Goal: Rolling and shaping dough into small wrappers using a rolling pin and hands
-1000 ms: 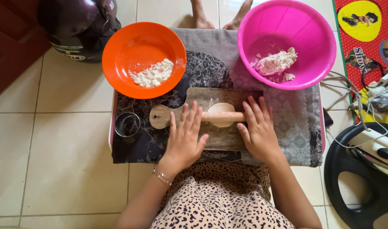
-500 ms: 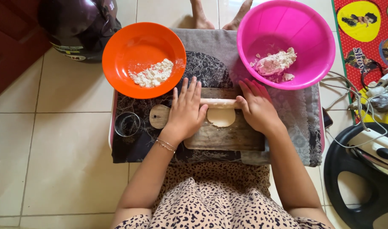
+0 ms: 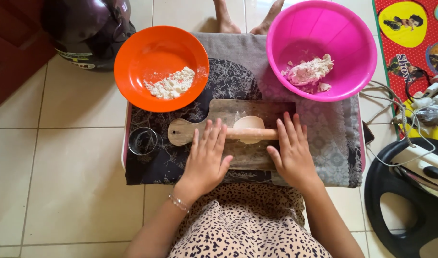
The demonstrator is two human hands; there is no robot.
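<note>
A low desk (image 3: 125, 157), draped in a patterned cloth (image 3: 324, 148), is carrying an orange bowl (image 3: 133, 71), a pink bowl (image 3: 357, 52), a wooden board (image 3: 214, 112) and a glass (image 3: 143, 141).

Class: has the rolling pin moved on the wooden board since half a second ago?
Yes. The rolling pin has rolled back toward the person, from the wooden board's far edge to its middle.

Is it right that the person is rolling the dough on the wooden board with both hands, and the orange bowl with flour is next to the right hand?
Not quite. In the head view, the orange bowl sits on the left hand's side; the pink bowl is nearer the right hand. Both hands do press the rolling pin over dough on the wooden board.
</note>
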